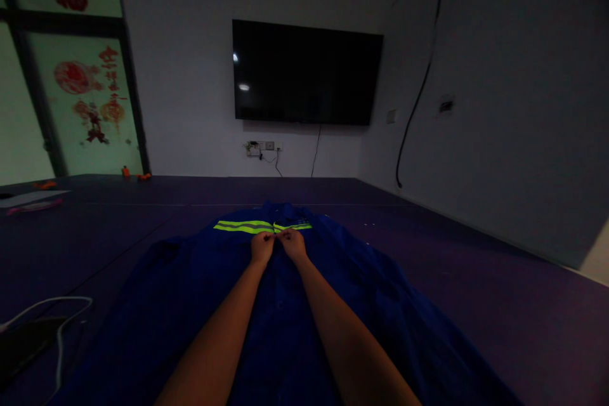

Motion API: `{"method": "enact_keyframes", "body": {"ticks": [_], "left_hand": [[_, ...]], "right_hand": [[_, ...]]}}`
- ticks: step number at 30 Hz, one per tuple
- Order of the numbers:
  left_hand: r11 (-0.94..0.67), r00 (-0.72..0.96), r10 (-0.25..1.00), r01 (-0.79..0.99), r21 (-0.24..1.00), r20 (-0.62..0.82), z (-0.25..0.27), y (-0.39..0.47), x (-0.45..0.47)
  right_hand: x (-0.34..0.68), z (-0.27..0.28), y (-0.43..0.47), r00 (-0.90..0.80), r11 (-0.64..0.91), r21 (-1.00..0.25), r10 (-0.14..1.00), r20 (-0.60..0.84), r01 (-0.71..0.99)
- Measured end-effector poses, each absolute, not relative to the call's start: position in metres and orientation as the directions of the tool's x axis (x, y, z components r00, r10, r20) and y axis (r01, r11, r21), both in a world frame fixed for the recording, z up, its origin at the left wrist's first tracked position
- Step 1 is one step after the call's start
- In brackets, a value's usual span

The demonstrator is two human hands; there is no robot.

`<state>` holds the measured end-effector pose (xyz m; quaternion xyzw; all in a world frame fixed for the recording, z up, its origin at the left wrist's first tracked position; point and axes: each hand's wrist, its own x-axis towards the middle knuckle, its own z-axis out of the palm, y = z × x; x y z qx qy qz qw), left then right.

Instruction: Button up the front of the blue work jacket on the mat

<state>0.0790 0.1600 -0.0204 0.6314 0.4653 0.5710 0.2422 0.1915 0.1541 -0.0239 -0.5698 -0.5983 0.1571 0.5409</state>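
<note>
1. Two bare hands, left hand (261,247) and right hand (292,243), meet at the middle of a royal-blue cloth jacket with a yellow-green and grey chest band (242,226).
2. Jacket lies spread on the dark purple flat surface (457,266), straight ahead of the person and under both forearms; near end runs out of the picture at the bottom.
3. Long axis points away from the person, collar (281,208) at the far end. Front centre line runs the same way, between the forearms.
4. Key relation: both hands sit right at that centre line, one to each side, just short of the chest band. Band crosses the long axis; its two parts meet just beyond the fingertips.
5. Neither hand clearly nearer; they look about level, fingertips close together.
6. Left: fingers curled, pinching the jacket at the front. Right: same, from the other side. Exact bit pinched, cloth edge or fastener: too dark and small to tell.
7. White cable (60,336) lies well off to the left, apart from both hands.
</note>
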Motion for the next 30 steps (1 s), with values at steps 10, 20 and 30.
{"method": "enact_keyframes", "body": {"ticks": [10,20,30], "left_hand": [[-0.447,-0.089,0.864,0.317,0.837,0.495,-0.0205,0.1611,0.0795],[-0.437,-0.092,0.869,0.315,0.843,0.485,-0.0178,0.1575,0.0788],[-0.430,-0.104,0.872,0.303,0.851,0.478,-0.0158,0.1551,0.0793]], "right_hand": [[0.1912,-0.0252,0.1536,0.224,0.310,-0.796,0.850,0.477,0.519],[0.1903,-0.0229,0.1515,0.242,0.306,-0.794,0.841,0.484,0.525],[0.1901,-0.0207,0.1488,0.246,0.281,-0.797,0.851,0.465,0.534]]}}
